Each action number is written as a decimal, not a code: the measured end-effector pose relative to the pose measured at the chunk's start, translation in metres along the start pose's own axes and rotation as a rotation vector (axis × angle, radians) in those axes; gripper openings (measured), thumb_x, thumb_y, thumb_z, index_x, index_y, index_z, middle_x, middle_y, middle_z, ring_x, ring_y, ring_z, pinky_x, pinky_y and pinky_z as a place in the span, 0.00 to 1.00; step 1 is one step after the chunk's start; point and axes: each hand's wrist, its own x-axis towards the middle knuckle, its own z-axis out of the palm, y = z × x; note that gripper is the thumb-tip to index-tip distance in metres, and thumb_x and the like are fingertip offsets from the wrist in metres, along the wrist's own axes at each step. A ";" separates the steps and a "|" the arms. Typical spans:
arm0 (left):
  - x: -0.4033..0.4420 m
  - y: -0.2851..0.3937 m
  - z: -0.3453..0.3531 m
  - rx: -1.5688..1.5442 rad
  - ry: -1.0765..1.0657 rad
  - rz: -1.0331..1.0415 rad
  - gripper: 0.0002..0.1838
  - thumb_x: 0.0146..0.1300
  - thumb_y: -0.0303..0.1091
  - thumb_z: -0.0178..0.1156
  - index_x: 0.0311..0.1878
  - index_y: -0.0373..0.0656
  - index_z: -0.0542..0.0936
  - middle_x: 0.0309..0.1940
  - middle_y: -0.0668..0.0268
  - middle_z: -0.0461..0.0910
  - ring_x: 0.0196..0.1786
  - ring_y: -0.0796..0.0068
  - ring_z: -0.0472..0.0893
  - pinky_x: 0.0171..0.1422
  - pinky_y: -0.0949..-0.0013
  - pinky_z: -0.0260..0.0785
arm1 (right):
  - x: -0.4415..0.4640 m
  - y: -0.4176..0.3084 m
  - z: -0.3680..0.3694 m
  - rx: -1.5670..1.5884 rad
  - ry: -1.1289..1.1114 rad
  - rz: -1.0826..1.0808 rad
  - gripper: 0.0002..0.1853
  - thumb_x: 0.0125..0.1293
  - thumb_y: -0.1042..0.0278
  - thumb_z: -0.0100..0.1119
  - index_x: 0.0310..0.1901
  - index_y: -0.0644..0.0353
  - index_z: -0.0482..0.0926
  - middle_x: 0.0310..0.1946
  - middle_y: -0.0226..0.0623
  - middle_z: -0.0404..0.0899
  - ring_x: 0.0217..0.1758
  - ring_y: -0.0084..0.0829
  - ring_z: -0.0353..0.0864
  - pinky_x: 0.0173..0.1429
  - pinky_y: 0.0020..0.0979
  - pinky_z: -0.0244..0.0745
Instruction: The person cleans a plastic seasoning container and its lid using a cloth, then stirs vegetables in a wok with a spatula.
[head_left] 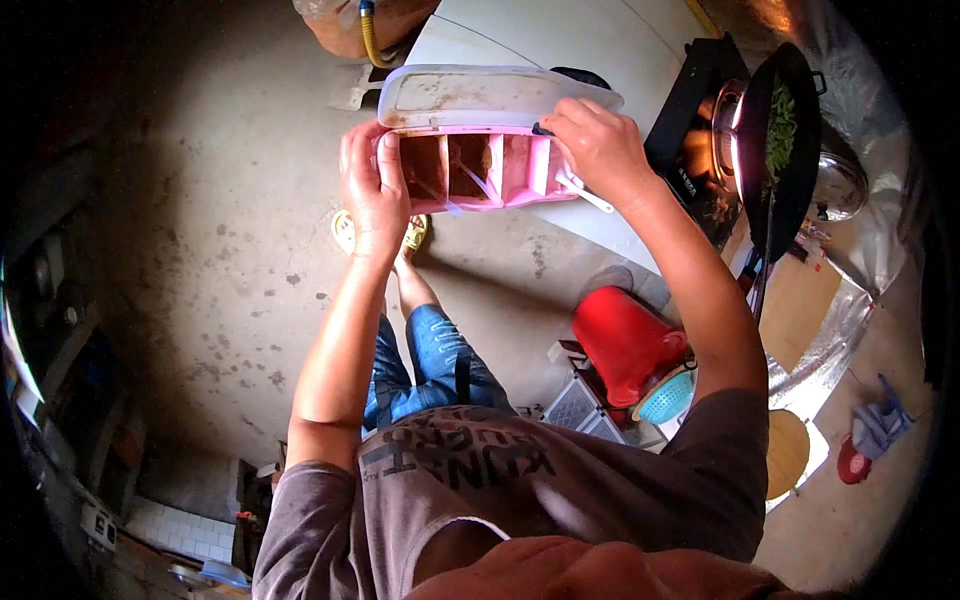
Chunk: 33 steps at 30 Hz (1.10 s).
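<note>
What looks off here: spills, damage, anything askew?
Open lid of the pink box: brown smears across it, likely stuck contents. White spoon juts over the box's near edge at the right end. Floor has dark blotches, perhaps old stains. No breakage visible.

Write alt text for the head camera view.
The left hand and right hand hold a pink compartmented box, its translucent lid raised, with brown contents in two sections. To the right, a black wok holds green food beside a glowing burner.
</note>
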 end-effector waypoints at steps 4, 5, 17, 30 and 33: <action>0.001 -0.001 0.001 -0.017 -0.008 -0.004 0.09 0.70 0.32 0.52 0.47 0.37 0.76 0.44 0.56 0.76 0.47 0.59 0.77 0.54 0.63 0.69 | 0.014 -0.011 0.007 0.008 0.023 -0.048 0.10 0.49 0.73 0.64 0.36 0.55 0.82 0.33 0.30 0.76 0.37 0.33 0.80 0.37 0.35 0.78; 0.000 -0.001 0.001 0.000 -0.011 0.015 0.09 0.70 0.31 0.52 0.47 0.37 0.76 0.44 0.56 0.76 0.47 0.59 0.77 0.54 0.63 0.69 | 0.020 -0.017 0.011 0.028 0.054 -0.078 0.09 0.49 0.73 0.64 0.36 0.56 0.82 0.32 0.30 0.76 0.36 0.33 0.80 0.36 0.34 0.78; -0.008 -0.003 0.001 0.087 -0.028 0.088 0.11 0.73 0.33 0.47 0.47 0.36 0.74 0.44 0.53 0.74 0.49 0.53 0.73 0.56 0.58 0.65 | 0.052 -0.052 0.015 0.100 0.088 -0.121 0.05 0.51 0.71 0.60 0.31 0.54 0.79 0.31 0.28 0.75 0.33 0.29 0.81 0.34 0.31 0.78; -0.006 -0.005 -0.004 0.039 -0.057 0.052 0.13 0.73 0.35 0.46 0.50 0.36 0.74 0.45 0.53 0.74 0.50 0.54 0.73 0.58 0.60 0.64 | 0.054 -0.056 0.022 0.369 0.168 0.000 0.08 0.55 0.70 0.65 0.38 0.55 0.83 0.35 0.31 0.80 0.37 0.36 0.82 0.38 0.32 0.79; -0.002 -0.005 -0.006 -0.003 -0.047 0.040 0.13 0.73 0.35 0.47 0.49 0.35 0.75 0.45 0.53 0.75 0.50 0.55 0.74 0.58 0.61 0.65 | 0.037 -0.036 0.002 0.399 0.273 0.082 0.09 0.57 0.68 0.66 0.40 0.52 0.83 0.35 0.33 0.80 0.36 0.36 0.83 0.39 0.33 0.80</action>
